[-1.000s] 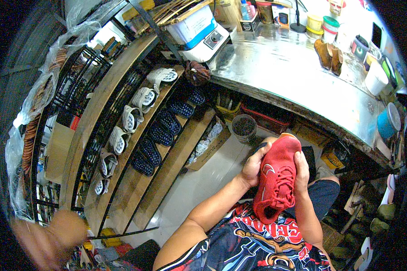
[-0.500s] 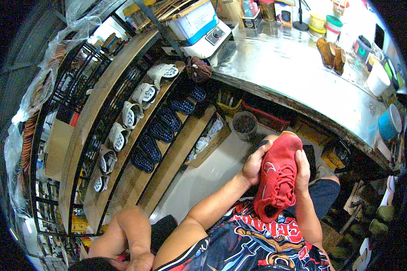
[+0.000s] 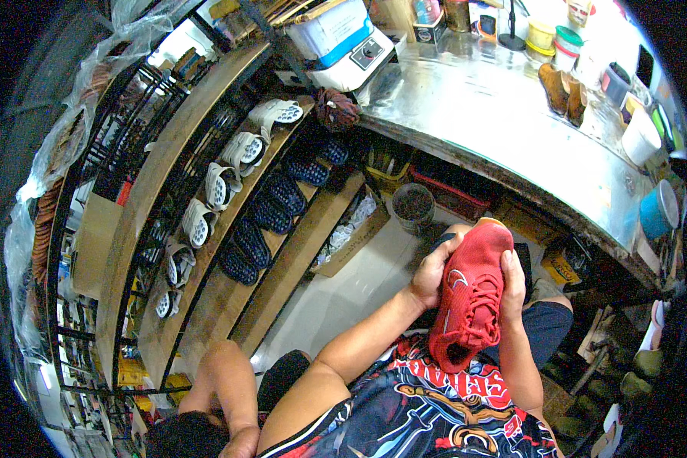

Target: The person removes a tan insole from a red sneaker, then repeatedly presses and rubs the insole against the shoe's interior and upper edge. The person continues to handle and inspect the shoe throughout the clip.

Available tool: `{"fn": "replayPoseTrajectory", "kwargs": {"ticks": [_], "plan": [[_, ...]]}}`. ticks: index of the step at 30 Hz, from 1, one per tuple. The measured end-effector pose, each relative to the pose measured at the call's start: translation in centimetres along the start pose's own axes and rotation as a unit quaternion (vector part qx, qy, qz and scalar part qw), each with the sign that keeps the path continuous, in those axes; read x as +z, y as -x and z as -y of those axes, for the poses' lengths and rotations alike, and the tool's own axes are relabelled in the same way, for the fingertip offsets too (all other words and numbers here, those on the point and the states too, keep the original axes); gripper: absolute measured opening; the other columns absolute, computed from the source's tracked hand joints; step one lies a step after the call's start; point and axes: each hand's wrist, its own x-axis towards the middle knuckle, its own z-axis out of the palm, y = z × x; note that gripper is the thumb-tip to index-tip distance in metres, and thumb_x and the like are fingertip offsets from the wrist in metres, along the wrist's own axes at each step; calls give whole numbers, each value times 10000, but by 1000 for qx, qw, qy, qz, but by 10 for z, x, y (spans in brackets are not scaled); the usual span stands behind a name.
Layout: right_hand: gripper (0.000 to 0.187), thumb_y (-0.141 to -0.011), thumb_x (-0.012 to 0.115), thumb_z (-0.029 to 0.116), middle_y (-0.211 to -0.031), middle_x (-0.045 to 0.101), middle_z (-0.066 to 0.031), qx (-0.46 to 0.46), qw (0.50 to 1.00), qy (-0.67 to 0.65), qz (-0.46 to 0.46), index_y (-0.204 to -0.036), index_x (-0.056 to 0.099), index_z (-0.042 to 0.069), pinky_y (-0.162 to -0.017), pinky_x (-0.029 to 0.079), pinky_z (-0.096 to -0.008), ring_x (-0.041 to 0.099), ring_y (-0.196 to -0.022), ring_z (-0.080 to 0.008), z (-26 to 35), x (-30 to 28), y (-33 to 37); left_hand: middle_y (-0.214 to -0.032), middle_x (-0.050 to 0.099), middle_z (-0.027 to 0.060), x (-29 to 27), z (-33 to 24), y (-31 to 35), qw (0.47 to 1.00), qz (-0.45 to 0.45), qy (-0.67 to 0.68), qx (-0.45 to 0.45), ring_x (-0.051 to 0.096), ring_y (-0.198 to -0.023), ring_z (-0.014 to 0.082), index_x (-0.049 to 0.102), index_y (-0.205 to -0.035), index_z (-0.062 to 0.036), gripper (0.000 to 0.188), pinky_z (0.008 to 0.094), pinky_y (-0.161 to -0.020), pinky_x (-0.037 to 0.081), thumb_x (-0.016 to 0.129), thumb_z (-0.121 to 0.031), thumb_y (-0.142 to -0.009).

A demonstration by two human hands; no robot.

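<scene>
Right of centre, a red lace-up shoe (image 3: 473, 294), its toe toward the top of the frame, is gripped between the left hand (image 3: 437, 273) and the right hand (image 3: 514, 281), one at each side. Lower left: part of another person (image 3: 229, 382). Left: wooden shelves (image 3: 301, 256) bearing pale sandals (image 3: 244, 150) and dark blue slippers (image 3: 271, 210). Centre: a bucket (image 3: 414, 210). Upper right: a shiny surface (image 3: 469, 95) with brown shoes (image 3: 555, 90) and, beyond, lidded tubs (image 3: 540, 36).

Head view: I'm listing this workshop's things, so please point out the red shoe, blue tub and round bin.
Red shoe (image 3: 469, 291): head view, upper beside the laces.
Blue tub (image 3: 652, 212): head view, blue side.
Round bin (image 3: 414, 226): head view, lower wall.
</scene>
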Motion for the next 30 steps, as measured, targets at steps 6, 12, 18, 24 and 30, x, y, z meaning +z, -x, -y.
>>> {"fn": "replayPoseTrajectory", "kwargs": {"ticks": [6, 12, 18, 24, 30], "plan": [[466, -1127, 512, 373, -1328, 665, -111, -14, 1000, 16, -8, -1418, 583, 16, -1065, 521, -376, 665, -1185, -211, -4, -1, -1, -1473, 654, 125, 11, -2, 2, 1000, -1, -18, 19, 637, -1332, 250, 567, -1489, -12, 541, 423, -1201, 461, 483, -418, -1141], [455, -1138, 493, 366, -1321, 665, -110, 3, 1000, 2, -2, -1413, 588, 16, -1071, 515, -374, 658, -1192, -207, -4, -2, -1, -1454, 667, 122, 10, -2, 1, 1000, -13, -15, 11, 647, -1320, 251, 581, -1477, -17, 535, 420, -1191, 470, 487, -422, -1140], [437, -1145, 479, 350, -1317, 662, -107, -4, 1000, -2, -11, -1405, 593, 18, -1071, 512, -366, 654, -1197, -200, -4, -1, -1, -1358, 701, 97, 5, 0, -2, 999, -38, -4, 13, 670, -1243, 223, 624, -1386, -51, 419, 400, -1147, 499, 531, -366, -1127], [429, -1145, 470, 341, -1315, 662, -106, 2, 1000, -3, -15, -1402, 591, 18, -1073, 513, -366, 655, -1197, -200, -5, -5, -3, -1298, 710, 80, 2, 2, -5, 999, -46, -8, 22, 676, -1197, 208, 639, -1320, -77, 349, 388, -1106, 521, 541, -348, -1123], [493, -1149, 456, 336, -1409, 648, -142, -1, 1000, -13, -2, -1486, 543, -13, -1119, 514, -400, 661, -1257, -236, -6, -9, -5, -1405, 679, 104, -17, 6, -12, 1000, -7, -19, 7, 647, -1287, 242, 596, -1424, -63, 458, 418, -1168, 474, 525, -403, -1125]]}}
